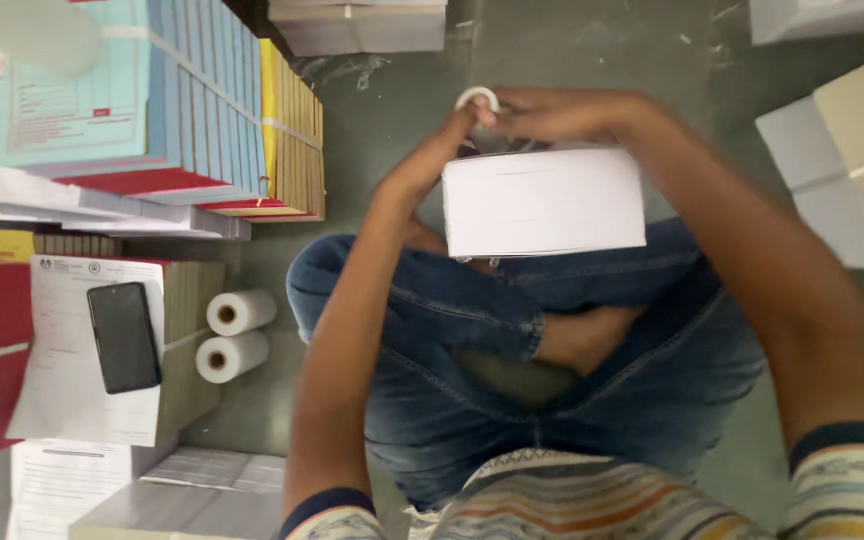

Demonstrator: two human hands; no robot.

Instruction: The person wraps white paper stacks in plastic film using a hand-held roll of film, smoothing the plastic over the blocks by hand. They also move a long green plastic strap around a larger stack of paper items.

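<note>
- Our left hand (430, 160) and right hand (562, 113) meet above the white paper stack (544, 203) on our crossed legs.
- Together they pinch a white tape roll (477, 98) at the stack's far edge.
- Two paper rolls (235, 332) lie on the floor to the left.

The white paper stack (543, 203) hides most of the tape roll (477, 97) and both hands' fingers (472, 115).

You have one view only, from the camera on your head, looking almost straight down and close over your crossed legs on the floor (552, 60), with your forearms reaching away from the lens and stacked paper at the frame's edges
</note>
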